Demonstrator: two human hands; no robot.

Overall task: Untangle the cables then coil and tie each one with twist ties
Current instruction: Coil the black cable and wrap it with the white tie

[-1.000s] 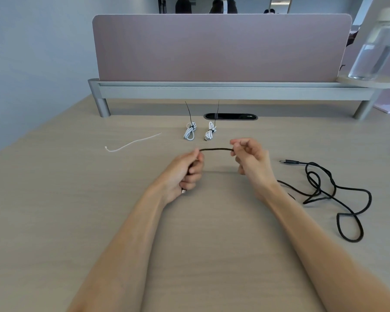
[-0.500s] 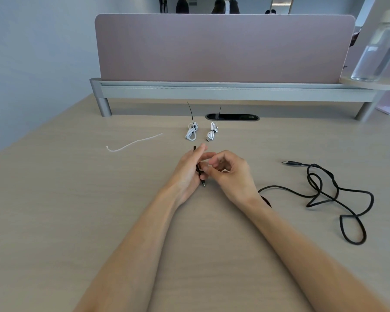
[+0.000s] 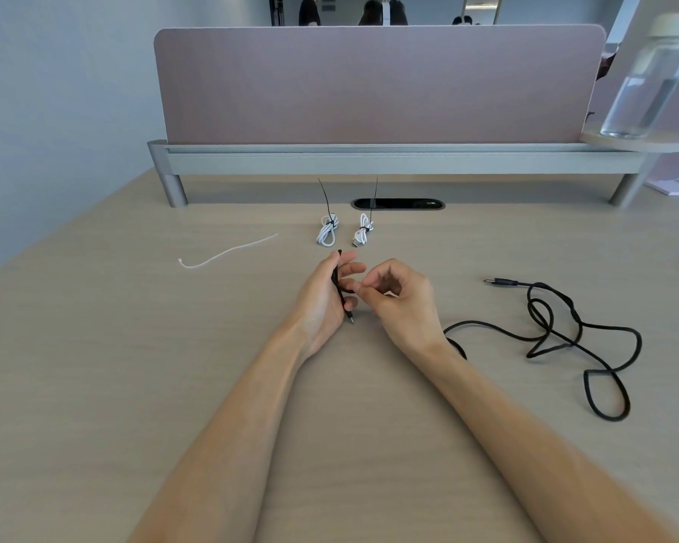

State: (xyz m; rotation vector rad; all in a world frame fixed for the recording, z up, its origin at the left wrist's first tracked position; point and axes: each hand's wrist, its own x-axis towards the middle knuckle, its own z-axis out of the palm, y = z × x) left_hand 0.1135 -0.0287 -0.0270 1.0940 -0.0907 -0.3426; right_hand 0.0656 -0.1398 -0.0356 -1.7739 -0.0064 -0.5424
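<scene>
A long black cable (image 3: pixel 545 327) sprawls in loose loops on the desk at the right, its far plug (image 3: pixel 500 282) lying free. Its near end is folded against my left hand (image 3: pixel 326 297), which holds the doubled strand with the metal plug tip poking out below the fingers. My right hand (image 3: pixel 400 303) sits just beside it, fingers curled, pinching the cable where it meets the left fingers. Two small white cables (image 3: pixel 327 231) (image 3: pixel 363 233) lie coiled beyond my hands, each bound with a black tie. A white tie (image 3: pixel 228 251) lies loose at the left.
A pink divider panel (image 3: pixel 377 84) on a grey rail closes off the back of the wooden desk (image 3: pixel 134 366). A cable slot (image 3: pixel 398 203) opens below it. A clear water bottle (image 3: pixel 647 80) stands on a round shelf at the far right.
My hands, first apart with a short stretch of black cable taut between them, have come together. The cable end is now folded along my left fingers.
</scene>
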